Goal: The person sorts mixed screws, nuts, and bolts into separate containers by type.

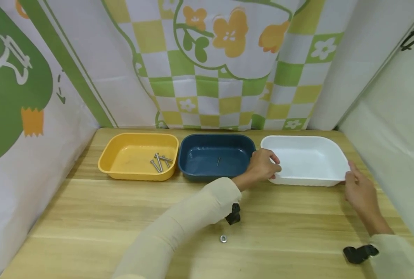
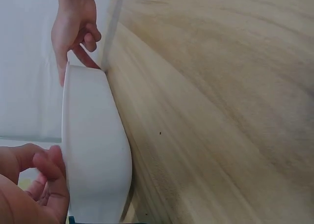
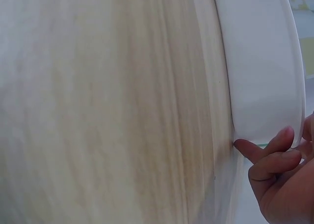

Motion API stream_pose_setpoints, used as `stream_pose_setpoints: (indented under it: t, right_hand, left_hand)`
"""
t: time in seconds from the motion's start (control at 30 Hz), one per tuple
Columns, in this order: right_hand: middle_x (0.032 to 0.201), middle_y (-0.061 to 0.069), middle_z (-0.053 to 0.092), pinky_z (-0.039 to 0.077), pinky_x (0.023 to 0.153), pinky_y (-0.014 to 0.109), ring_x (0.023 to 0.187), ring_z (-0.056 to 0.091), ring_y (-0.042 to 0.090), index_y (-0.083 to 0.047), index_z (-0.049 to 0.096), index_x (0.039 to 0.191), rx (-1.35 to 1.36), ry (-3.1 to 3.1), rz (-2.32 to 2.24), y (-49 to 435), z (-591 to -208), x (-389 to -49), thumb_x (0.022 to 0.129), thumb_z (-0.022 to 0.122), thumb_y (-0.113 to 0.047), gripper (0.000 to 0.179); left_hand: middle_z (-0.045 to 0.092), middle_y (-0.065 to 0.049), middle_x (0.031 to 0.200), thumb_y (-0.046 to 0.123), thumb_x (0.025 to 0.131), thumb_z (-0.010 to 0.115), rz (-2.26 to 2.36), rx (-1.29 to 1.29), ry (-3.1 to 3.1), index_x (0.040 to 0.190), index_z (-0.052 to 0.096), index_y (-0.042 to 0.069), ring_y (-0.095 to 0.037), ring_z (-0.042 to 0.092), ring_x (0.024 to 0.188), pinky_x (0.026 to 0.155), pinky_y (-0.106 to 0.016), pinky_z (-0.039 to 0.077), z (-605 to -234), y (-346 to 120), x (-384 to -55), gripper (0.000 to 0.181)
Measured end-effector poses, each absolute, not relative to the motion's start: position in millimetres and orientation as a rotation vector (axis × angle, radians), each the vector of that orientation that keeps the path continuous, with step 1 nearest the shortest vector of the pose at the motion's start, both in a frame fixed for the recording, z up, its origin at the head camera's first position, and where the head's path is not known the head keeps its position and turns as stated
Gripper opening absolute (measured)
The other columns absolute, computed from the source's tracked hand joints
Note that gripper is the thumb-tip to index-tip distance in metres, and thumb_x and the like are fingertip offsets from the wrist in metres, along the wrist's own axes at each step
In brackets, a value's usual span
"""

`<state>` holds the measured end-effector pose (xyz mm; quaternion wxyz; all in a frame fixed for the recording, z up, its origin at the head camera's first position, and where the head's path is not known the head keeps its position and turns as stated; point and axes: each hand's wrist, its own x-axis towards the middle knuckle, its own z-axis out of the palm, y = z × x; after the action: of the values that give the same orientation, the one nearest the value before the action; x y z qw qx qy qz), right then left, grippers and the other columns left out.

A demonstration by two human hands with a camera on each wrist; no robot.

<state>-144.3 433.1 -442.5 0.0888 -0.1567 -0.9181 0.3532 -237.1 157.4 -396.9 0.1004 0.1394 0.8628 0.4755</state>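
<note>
A shallow white tray (image 1: pixel 304 161) sits at the right of a row of three on the wooden table. My left hand (image 1: pixel 264 166) is at its left end, fingers curled at the rim; in the left wrist view that hand (image 2: pixel 37 184) pinches the edge. At the opposite end my right hand (image 1: pixel 362 190) grips the corner. The right wrist view shows its fingers (image 3: pixel 277 157) around the tray's end, one fingertip low by the table. The white tray's inside shows nothing lying in it.
The dark blue tray (image 1: pixel 196 176) stands beside the white one, with a thin metal pin (image 1: pixel 218 161) inside. Farther left, a yellow tray (image 1: pixel 123 172) holds several screws (image 1: pixel 159 162). A small metal nut (image 1: pixel 223 238) lies on the table (image 1: pixel 88 232). Curtains and walls enclose the back and sides.
</note>
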Motion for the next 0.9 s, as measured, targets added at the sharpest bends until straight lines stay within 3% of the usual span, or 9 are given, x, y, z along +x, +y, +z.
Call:
stream_pose_setpoints:
  t: [0.1, 0.33, 0.43, 0.5, 0.57, 0.67, 0.7, 0.8, 0.9]
  right_hand:
    - [0.156, 0.024, 0.028, 0.038, 0.055, 0.033, 0.051, 0.053, 0.013, -0.017, 0.020, 0.160, -0.457, -2.737, 1.047, 432, -443, -144, 0.108, 0.023, -0.035, 0.055]
    - [0.157, 0.023, 0.027, 0.036, 0.064, 0.033, 0.055, 0.053, 0.013, -0.016, 0.020, 0.160, -0.468, -2.743, 1.025, 429, -442, -144, 0.108, 0.024, -0.033, 0.054]
    - [0.152, 0.029, 0.034, 0.035, 0.069, 0.035, 0.074, 0.058, 0.026, -0.015, 0.020, 0.159, -0.474, -2.745, 1.025, 429, -443, -143, 0.108, 0.024, -0.032, 0.054]
    - [0.152, 0.029, 0.032, 0.039, 0.075, 0.041, 0.095, 0.058, 0.040, -0.014, 0.019, 0.159, -0.472, -2.738, 1.046, 429, -443, -143, 0.108, 0.024, -0.031, 0.054]
    - [0.155, 0.028, 0.028, 0.040, 0.091, 0.052, 0.122, 0.046, 0.051, -0.015, 0.018, 0.160, -0.469, -2.729, 1.074, 428, -443, -144, 0.108, 0.023, -0.031, 0.054]
    - [0.159, 0.022, 0.017, 0.022, 0.109, 0.066, 0.140, 0.022, 0.055, -0.016, 0.017, 0.160, -0.459, -2.712, 1.104, 429, -444, -144, 0.108, 0.022, -0.032, 0.054]
    - [0.160, 0.021, 0.016, 0.015, 0.111, 0.067, 0.141, 0.016, 0.055, -0.016, 0.017, 0.160, -0.454, -2.709, 1.107, 429, -444, -144, 0.108, 0.022, -0.033, 0.054]
    - [0.160, 0.021, 0.017, 0.026, 0.105, 0.066, 0.129, 0.039, 0.055, -0.016, 0.017, 0.160, -0.460, -2.708, 1.095, 430, -443, -143, 0.108, 0.022, -0.033, 0.055]
    - [0.159, 0.021, 0.018, 0.031, 0.097, 0.064, 0.114, 0.048, 0.051, -0.017, 0.016, 0.160, -0.480, -2.709, 1.099, 432, -442, -143, 0.108, 0.022, -0.034, 0.055]
  left_hand:
    - [0.057, 0.005, 0.046, 0.006, 0.084, 0.076, 1.385, 0.414, 2.573, 0.077, 0.069, 0.014, -0.006, 0.055, 0.037, 0.040, -0.019, 0.042, -398, 161, -239, 0.012]
    - [0.056, 0.006, 0.047, 0.008, 0.082, 0.079, 1.328, 0.416, 2.623, 0.078, 0.070, 0.016, -0.006, 0.053, 0.036, 0.043, -0.018, 0.042, -397, 169, -245, 0.012]
    - [0.058, 0.005, 0.048, 0.011, 0.082, 0.080, 1.248, 0.410, 2.660, 0.077, 0.070, 0.017, -0.007, 0.054, 0.038, 0.045, -0.019, 0.042, -397, 171, -248, 0.012]
    - [0.059, 0.008, 0.054, 0.012, 0.081, 0.080, 1.176, 0.432, 2.696, 0.076, 0.070, 0.018, -0.006, 0.055, 0.046, 0.047, -0.019, 0.042, -397, 173, -250, 0.013]
    - [0.062, 0.009, 0.064, 0.013, 0.081, 0.081, 1.106, 0.466, 2.723, 0.076, 0.070, 0.019, -0.007, 0.056, 0.056, 0.049, -0.020, 0.042, -398, 174, -251, 0.013]
    - [0.062, 0.009, 0.076, 0.014, 0.081, 0.081, 1.020, 0.525, 2.748, 0.077, 0.071, 0.020, -0.008, 0.054, 0.065, 0.050, -0.022, 0.043, -399, 175, -253, 0.012]
    - [0.063, 0.009, 0.078, 0.014, 0.081, 0.081, 1.007, 0.531, 2.748, 0.078, 0.071, 0.020, -0.008, 0.054, 0.066, 0.050, -0.022, 0.043, -399, 176, -253, 0.012]
    - [0.064, 0.009, 0.080, 0.014, 0.082, 0.081, 0.999, 0.540, 2.745, 0.080, 0.072, 0.019, -0.008, 0.054, 0.066, 0.051, -0.022, 0.044, -398, 177, -253, 0.010]
    - [0.064, 0.009, 0.080, 0.014, 0.083, 0.081, 1.027, 0.550, 2.735, 0.081, 0.073, 0.019, -0.008, 0.054, 0.065, 0.051, -0.020, 0.043, -397, 178, -252, 0.009]
